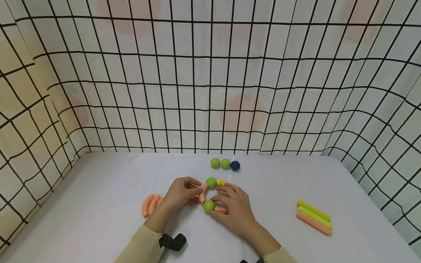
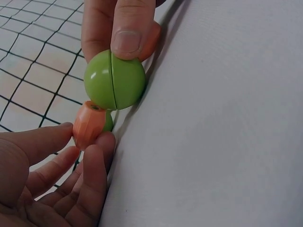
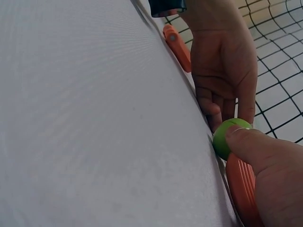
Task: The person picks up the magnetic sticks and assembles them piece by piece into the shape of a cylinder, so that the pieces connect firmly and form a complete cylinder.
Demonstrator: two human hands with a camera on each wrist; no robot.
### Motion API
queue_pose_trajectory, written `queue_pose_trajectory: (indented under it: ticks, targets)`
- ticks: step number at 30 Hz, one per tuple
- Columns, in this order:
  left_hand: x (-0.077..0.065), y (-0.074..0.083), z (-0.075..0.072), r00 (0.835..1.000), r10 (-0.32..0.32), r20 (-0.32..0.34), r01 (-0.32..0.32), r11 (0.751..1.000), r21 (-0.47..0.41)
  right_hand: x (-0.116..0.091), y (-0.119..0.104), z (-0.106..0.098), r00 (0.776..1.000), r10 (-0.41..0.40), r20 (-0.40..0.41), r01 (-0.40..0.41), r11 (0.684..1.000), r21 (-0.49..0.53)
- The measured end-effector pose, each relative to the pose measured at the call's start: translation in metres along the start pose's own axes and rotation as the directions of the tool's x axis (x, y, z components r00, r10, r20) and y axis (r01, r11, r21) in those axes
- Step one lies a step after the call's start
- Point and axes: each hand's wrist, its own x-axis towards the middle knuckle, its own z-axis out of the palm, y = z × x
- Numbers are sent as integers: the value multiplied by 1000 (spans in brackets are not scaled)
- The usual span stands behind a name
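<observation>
Between finger and thumb, my left hand (image 1: 181, 193) pinches a curved orange piece (image 2: 88, 125), whose end with a hole faces a green ball (image 2: 113, 80). My right hand (image 1: 236, 209) holds that near green ball (image 1: 209, 206) with thumb and fingers. Another orange piece (image 1: 221, 209) runs from this ball under the right palm. At the far end of the pinched piece sits a second green ball (image 1: 211, 182), with a yellow piece (image 1: 221, 183) on its right, partly hidden by the right fingers. Whether the pinched piece is joined to the near ball I cannot tell.
Two loose green balls (image 1: 215, 163) and a dark blue ball (image 1: 235, 166) line up farther back. Several curved orange pieces (image 1: 148, 205) lie left, partly behind my left arm. Yellow, lime and orange sticks (image 1: 314, 218) lie right. Black netting (image 1: 208, 85) surrounds the white table (image 1: 111, 231).
</observation>
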Motion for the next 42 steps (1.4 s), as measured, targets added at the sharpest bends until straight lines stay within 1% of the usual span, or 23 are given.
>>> queue_pose_trajectory:
  ticks: [9, 18, 24, 30, 35, 38, 42]
  targets:
    - [0, 1, 1, 1000, -4, 5, 4, 1000, 1, 0, 2, 3, 999, -30, -29, 30, 999, 23]
    - [0, 0, 2, 1000, -5, 1, 5, 998, 66, -1, 3, 4, 999, -26, -30, 27, 999, 19]
    - [2, -3, 3, 1000, -15, -11, 16, 996, 83, -1, 5, 4, 999, -23, -26, 24, 999, 31]
    - [4, -5, 3, 1000, 1, -9, 0, 995, 100, 2, 5, 1, 999, 38, -5, -37, 995, 92]
    - [4, -6, 2, 1000, 12, -7, -11, 994, 112, 4, 8, -3, 996, 78, -36, -73, 991, 113]
    - [3, -5, 3, 1000, 15, -7, -14, 995, 103, 5, 15, -11, 988, 150, -46, -144, 983, 115]
    - [4, -6, 3, 1000, 15, -21, -13, 997, 73, 5, 27, -21, 964, 265, -26, -259, 956, 135]
